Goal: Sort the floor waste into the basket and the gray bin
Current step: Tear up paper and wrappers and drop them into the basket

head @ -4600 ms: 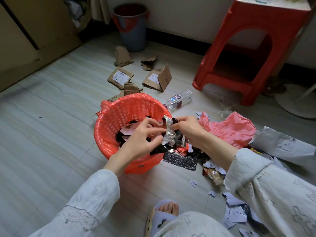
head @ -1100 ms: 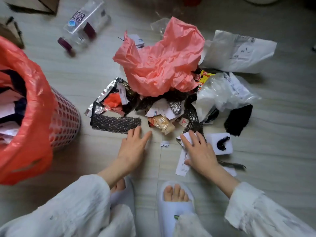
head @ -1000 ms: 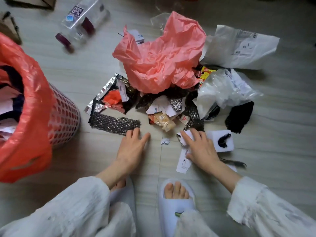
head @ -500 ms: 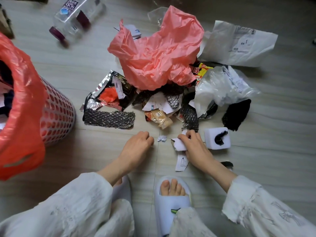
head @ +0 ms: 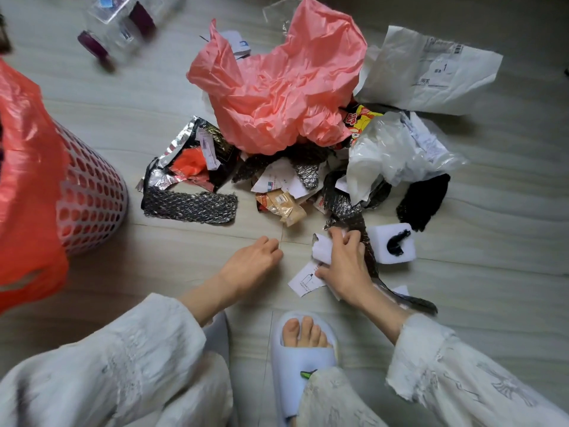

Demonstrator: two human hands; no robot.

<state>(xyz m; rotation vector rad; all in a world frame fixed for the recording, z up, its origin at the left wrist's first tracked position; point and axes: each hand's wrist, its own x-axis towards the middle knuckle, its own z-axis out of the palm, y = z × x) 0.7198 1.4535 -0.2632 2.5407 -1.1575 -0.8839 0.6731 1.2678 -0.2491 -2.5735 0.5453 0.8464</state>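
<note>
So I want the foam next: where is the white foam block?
In the head view, the white foam block lies on the floor just right of the right hand.

right hand [head: 345,266] pinches a torn white paper scrap [head: 321,249] on the floor [head: 184,257]; left hand [head: 249,265] curled beside it, basket [head: 92,198] at left.

The basket [head: 92,195] is perforated plastic, lined with a glossy orange bag [head: 27,167]. The pink bag [head: 277,87] is thin, crinkled film. Foil [head: 172,155] shines silver; bubble wrap [head: 191,208] glints darkly. The floor [head: 492,272] looks smooth, wood-grained, matt.
</note>
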